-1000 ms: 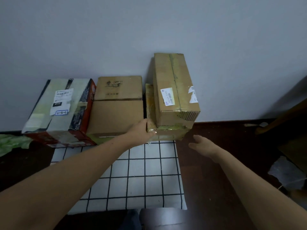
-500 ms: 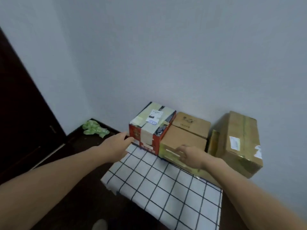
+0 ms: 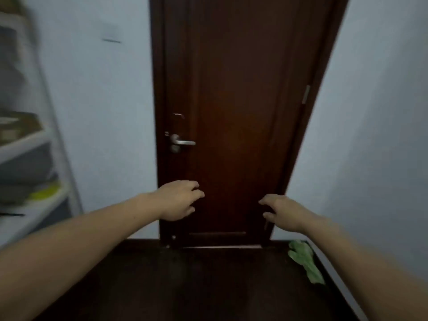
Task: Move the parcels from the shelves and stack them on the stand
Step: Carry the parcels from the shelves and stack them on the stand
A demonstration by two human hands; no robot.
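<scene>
Both my hands hang in the air in front of me and hold nothing. My left hand (image 3: 179,200) is left of centre with loosely curled fingers. My right hand (image 3: 283,213) is right of centre, its fingers also relaxed. A white shelf unit (image 3: 34,140) stands blurred at the left edge, with a brown parcel (image 3: 17,126) on an upper shelf. The stand and the stacked parcels are out of view.
A dark brown door (image 3: 231,112) with a silver handle (image 3: 181,142) is straight ahead. A green cloth (image 3: 304,260) lies on the dark floor at the right wall. A yellow-green item (image 3: 45,193) sits on a lower shelf.
My view has swung left, from the parcels on the checked stand to the door and the shelf unit. Both hands have left the parcels and now hang free.
</scene>
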